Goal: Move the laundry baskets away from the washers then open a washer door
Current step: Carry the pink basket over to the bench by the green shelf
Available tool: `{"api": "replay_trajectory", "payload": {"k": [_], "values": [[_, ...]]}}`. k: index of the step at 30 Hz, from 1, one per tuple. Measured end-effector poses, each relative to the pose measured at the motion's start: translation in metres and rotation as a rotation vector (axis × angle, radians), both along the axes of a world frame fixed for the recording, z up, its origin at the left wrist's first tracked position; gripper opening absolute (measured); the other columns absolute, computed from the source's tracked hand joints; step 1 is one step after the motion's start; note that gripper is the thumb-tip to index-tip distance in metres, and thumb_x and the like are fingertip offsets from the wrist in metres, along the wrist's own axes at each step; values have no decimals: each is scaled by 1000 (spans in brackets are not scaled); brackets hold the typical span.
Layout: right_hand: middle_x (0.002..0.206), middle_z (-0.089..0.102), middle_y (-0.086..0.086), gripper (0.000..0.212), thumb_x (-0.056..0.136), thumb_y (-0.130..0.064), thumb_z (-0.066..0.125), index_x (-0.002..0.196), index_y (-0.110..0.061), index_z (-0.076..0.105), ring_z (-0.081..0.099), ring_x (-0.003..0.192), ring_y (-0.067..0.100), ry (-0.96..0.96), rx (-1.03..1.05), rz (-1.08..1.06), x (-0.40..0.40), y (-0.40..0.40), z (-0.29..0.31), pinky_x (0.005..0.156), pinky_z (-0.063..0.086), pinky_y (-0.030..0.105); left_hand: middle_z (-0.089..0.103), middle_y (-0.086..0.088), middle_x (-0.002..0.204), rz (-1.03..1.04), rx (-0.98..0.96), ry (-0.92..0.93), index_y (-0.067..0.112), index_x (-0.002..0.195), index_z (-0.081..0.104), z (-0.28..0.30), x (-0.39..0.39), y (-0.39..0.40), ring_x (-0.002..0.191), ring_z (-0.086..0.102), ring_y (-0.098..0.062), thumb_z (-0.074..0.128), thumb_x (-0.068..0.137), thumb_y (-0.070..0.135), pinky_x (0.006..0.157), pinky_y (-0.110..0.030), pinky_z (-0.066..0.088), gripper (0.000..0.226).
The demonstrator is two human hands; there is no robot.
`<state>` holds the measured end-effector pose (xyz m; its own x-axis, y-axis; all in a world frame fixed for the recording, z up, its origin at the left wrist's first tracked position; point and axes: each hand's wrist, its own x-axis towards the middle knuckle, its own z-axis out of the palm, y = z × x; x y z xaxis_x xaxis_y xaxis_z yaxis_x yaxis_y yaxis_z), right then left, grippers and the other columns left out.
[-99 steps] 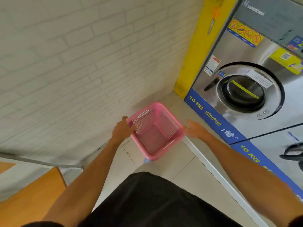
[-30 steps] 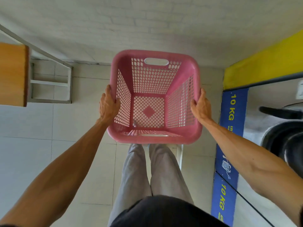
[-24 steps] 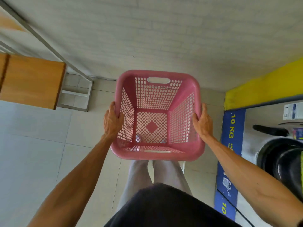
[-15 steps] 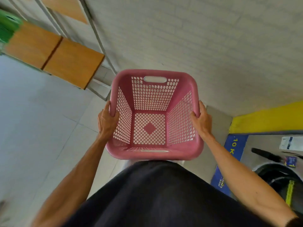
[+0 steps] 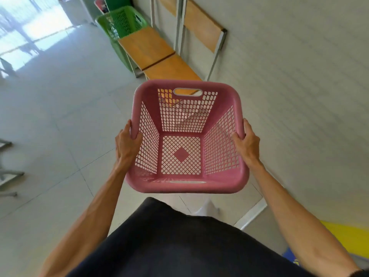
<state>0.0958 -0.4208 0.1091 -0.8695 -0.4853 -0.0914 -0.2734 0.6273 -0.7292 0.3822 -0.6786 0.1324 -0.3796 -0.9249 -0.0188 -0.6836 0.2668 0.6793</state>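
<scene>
Head view: pink laundry basket is held up off the floor at frame centre, mesh walls and bottom visible, nothing inside. A handle slot is cut in the far wall at 12 o'clock. Left hand is clamped on the left rim at 9 o'clock, thumb inside the wall, fingers wrapped outside. Right hand is clamped likewise on the right rim at 3 o'clock. A green basket is seen at 11 o'clock, far off, beside the end of a wooden bench; its contents cannot be made out.

Edges: brick wall runs along the right from 1 to 4 o'clock, close to the basket's right rim. Bench lies against that wall, just beyond the basket's far rim. Tiled floor is open from 8 to 11 o'clock. Yellow panel is cut off at 4 o'clock.

Versus 0.5 s ago: grip is unchanged. View has swung left; washer door and blue strip have dropped out of frame, more bench and open floor have come in, green basket is now sharp.
</scene>
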Motion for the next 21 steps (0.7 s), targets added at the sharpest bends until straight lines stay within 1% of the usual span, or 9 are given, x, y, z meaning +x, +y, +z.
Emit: {"api": "replay_trajectory", "payload": {"k": [3, 7, 8, 10, 13, 15, 18, 20, 21], "values": [[120, 70, -1, 52, 96, -44, 54, 146, -38, 40, 74, 89, 19, 16, -8, 64, 20, -55, 8, 78, 64, 41, 66, -15, 129, 61, 1, 22, 9, 146, 47, 10, 38, -35, 108, 67, -35, 61, 94, 31, 95, -46, 52, 58], [115, 71, -3, 50, 95, -46, 55, 143, -40, 42, 75, 82, 17, 23, -31, 145, 45, -131, 16, 72, 65, 43, 65, -15, 132, 138, -2, 64, 8, 147, 46, 24, 85, -80, 110, 67, -34, 62, 94, 30, 96, -45, 52, 60], [113, 71, -3, 50, 95, -46, 56, 142, -40, 42, 75, 80, 16, 23, -40, 170, 51, -150, 18, 71, 65, 42, 65, -15, 132, 159, -8, 71, 8, 147, 46, 26, 96, -91, 109, 68, -34, 63, 94, 30, 95, -45, 53, 59], [114, 71, -3, 51, 95, -45, 57, 144, -39, 43, 74, 82, 14, 28, -48, 212, 61, -189, 23, 76, 64, 37, 66, -13, 130, 196, -16, 84, 10, 146, 47, 30, 114, -117, 105, 70, -32, 63, 94, 32, 91, -44, 55, 59], [112, 71, -5, 58, 93, -43, 60, 148, -35, 43, 69, 78, 5, 66, -50, 254, 73, -250, 28, 79, 58, 23, 67, -10, 129, 246, -25, 103, 12, 146, 48, 31, 137, -160, 100, 72, -30, 64, 93, 35, 89, -43, 57, 60], [119, 71, 0, 64, 93, -40, 63, 152, -29, 42, 71, 89, 13, 61, -45, 295, 77, -291, 27, 83, 52, 21, 68, -10, 128, 280, -20, 114, 13, 147, 46, 29, 148, -191, 98, 73, -29, 64, 92, 36, 88, -44, 58, 62], [127, 70, 1, 64, 92, -38, 65, 150, -25, 45, 71, 104, 21, 65, -53, 375, 74, -353, 21, 95, 55, 29, 70, -10, 124, 318, -22, 134, 15, 147, 46, 22, 155, -241, 86, 70, -18, 65, 92, 37, 80, -36, 59, 62], [129, 68, 3, 62, 91, -38, 66, 148, -21, 48, 69, 107, 24, 79, -50, 425, 67, -396, 17, 99, 55, 41, 71, -7, 120, 320, -11, 144, 17, 145, 48, 17, 154, -275, 79, 67, -10, 66, 92, 37, 72, -24, 58, 59], [128, 68, 3, 63, 91, -39, 66, 148, -20, 48, 69, 106, 25, 91, -36, 442, 63, -418, 15, 97, 56, 43, 72, -6, 118, 322, -4, 147, 18, 144, 49, 15, 152, -292, 76, 67, -7, 67, 92, 36, 67, -16, 56, 58]]}}
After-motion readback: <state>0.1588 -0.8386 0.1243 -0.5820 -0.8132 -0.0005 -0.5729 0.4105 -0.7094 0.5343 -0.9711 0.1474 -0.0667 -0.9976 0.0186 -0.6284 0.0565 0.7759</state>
